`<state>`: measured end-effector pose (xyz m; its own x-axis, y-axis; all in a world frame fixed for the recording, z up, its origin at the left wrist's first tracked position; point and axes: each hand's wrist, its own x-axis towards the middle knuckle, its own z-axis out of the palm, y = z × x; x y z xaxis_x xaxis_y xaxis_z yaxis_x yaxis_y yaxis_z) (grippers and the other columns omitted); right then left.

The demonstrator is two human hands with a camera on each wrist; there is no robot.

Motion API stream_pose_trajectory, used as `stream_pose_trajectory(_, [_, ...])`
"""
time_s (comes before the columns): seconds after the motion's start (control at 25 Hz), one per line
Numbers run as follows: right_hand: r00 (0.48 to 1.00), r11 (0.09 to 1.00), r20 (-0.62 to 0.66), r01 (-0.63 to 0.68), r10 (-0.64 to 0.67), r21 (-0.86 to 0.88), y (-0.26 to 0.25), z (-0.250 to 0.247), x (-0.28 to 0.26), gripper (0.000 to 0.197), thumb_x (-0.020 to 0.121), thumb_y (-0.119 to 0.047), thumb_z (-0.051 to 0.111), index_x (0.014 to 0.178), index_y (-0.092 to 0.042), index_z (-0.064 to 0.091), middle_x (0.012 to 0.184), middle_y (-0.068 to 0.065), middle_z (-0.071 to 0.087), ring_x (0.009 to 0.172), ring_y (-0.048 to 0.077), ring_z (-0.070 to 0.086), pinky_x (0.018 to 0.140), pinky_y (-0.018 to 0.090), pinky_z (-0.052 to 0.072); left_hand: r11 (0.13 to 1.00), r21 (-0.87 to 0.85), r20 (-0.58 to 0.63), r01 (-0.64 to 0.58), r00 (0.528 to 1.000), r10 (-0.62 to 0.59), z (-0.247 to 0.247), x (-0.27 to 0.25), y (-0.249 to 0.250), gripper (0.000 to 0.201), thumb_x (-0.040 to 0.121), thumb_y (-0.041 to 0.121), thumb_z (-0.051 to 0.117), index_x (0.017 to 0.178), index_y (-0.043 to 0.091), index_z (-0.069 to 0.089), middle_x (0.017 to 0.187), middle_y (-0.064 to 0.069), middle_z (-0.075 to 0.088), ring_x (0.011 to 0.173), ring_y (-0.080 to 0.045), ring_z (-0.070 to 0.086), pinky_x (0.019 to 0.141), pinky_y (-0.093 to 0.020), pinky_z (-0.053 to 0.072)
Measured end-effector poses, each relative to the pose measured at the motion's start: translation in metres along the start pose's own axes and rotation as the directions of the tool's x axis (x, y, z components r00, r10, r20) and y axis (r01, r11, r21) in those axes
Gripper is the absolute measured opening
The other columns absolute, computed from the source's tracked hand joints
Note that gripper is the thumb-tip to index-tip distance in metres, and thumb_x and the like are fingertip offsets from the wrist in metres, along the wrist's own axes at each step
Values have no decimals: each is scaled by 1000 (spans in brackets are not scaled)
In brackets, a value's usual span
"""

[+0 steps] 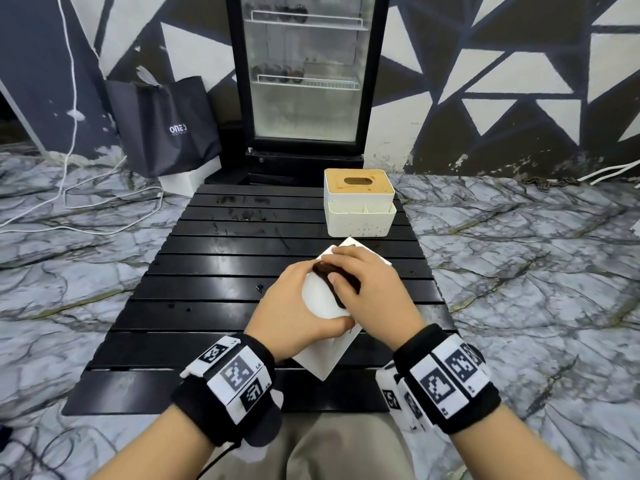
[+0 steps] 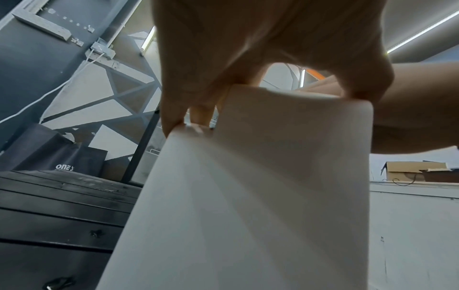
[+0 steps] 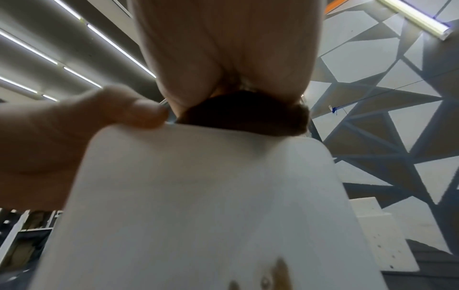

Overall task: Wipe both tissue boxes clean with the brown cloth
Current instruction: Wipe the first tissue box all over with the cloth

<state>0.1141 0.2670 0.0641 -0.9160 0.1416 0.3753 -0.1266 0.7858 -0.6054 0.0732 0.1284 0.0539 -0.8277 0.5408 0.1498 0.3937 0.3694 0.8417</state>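
The near tissue box (image 1: 320, 303) stands at the desk's (image 1: 194, 271) 6 o'clock edge, steadied by the left hand (image 1: 291, 306) grasping its side. The right hand (image 1: 363, 275) presses the bunched brown cloth (image 1: 332, 275) on its top. Brown spots remain on one side. The far tissue box (image 1: 358, 202), at 12 o'clock, looks speckled and unwiped.

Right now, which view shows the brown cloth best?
The right wrist view: the brown cloth sits bunched under the right hand on the white tissue box. The head view shows only a dark strip beneath the fingers. The left wrist view does not show it.
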Motion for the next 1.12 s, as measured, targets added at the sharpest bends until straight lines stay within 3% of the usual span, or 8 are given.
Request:
stream_pose_trajectory(0.08, [1000, 1000, 15, -12, 12, 0, 6, -5, 6, 29, 89, -16, 53, 117, -21, 61, 125, -3, 56, 118, 10, 44, 95, 10, 25, 1000, 18, 12, -4, 1000, 3, 0, 0, 0, 76, 46, 55, 77, 112, 53, 39, 118, 27, 47, 105, 14, 45, 81, -3, 33])
stream_pose_trajectory(0.32, [996, 996, -31, -84, 84, 23, 25, -15, 25, 28, 90, -14, 52, 116, -18, 62, 120, -1, 58, 115, 15, 49, 101, 26, 36, 996, 78, 44, 42, 998, -46, 0, 3, -8, 107, 39, 67, 64, 137, 32, 38, 130, 24, 42, 117, 4, 41, 94, -16, 31])
stream_pose_trajectory(0.56, [972, 970, -26, -232, 234, 73, 33, -31, 34, 27, 92, -14, 48, 117, -17, 60, 119, -1, 58, 105, 7, 48, 84, 6, 27, 993, 119, 175, -3, 984, -18, -22, 5, -10, 105, 41, 65, 65, 138, 34, 38, 136, 24, 39, 125, 3, 37, 106, -21, 31])
stream_pose_trajectory(0.68, [964, 960, 34, -265, 263, 87, 36, -37, 33, 27, 93, -15, 47, 116, -19, 61, 116, -3, 58, 96, 3, 48, 76, 5, 34, 981, 191, 312, -43, 950, -19, -45, 7, -13, 113, 43, 64, 67, 145, 35, 27, 147, 27, 23, 135, 10, 18, 112, -15, 14])
stream_pose_trajectory(0.76, [959, 946, 90, -280, 269, 164, 34, -40, 27, 25, 93, -14, 47, 112, -19, 63, 105, -4, 62, 82, 0, 53, 62, 1, 38, 977, 213, 337, 5, 938, -79, -62, 7, -18, 116, 48, 56, 79, 146, 37, 20, 144, 27, 22, 132, 10, 20, 109, -14, 17])
stream_pose_trajectory(0.88, [959, 953, 181, -250, 220, 168, 30, -52, 13, 25, 92, -13, 48, 108, -23, 64, 91, -13, 61, 76, -1, 55, 58, 0, 37, 976, 201, 312, 89, 938, -150, -87, 7, -31, 121, 42, 62, 83, 143, 43, 21, 140, 27, 30, 129, 8, 28, 102, -16, 23])
stream_pose_trajectory(1.0, [956, 982, 262, -161, 130, 102, 20, -60, -3, 25, 91, -14, 50, 106, -27, 65, 97, -18, 61, 86, -5, 56, 67, 1, 38, 981, 62, 204, 184, 960, -193, -104, 5, -48, 116, 30, 75, 78, 134, 45, 37, 136, 18, 47, 125, -1, 45, 102, -25, 34])
stream_pose_trajectory(1.12, [951, 989, 307, -80, 39, 123, 8, -55, -12, 25, 90, -14, 52, 105, -28, 66, 102, -18, 62, 93, -7, 56, 77, 2, 37, 972, -47, -96, 231, 967, -235, -96, 0, -48, 61, 72, 37, 77, 126, 39, 47, 132, 5, 53, 103, -6, 58, 89, -24, 42])
